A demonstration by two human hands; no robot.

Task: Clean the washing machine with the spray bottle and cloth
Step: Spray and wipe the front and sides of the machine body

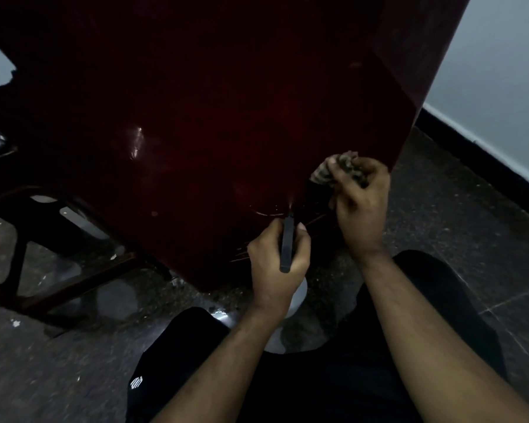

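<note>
Filling the upper frame, dark red washer [196, 117], bottle [287, 244] gripped by left hand [277, 261] at lower centre, cloth [338, 169] bunched in right hand [361, 203] beside it.

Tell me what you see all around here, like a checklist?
Surface: dark speckled floor, dusty.
Job's things: dark red washing machine; crumpled cloth; spray bottle, black head aimed at the machine, white body below.
Clutter: pale scraps on the floor.
Hands: left hand grips the bottle; right hand holds the cloth.
Cables: nothing seen.
Surroundings: pale wall, dark frame at left.
</note>
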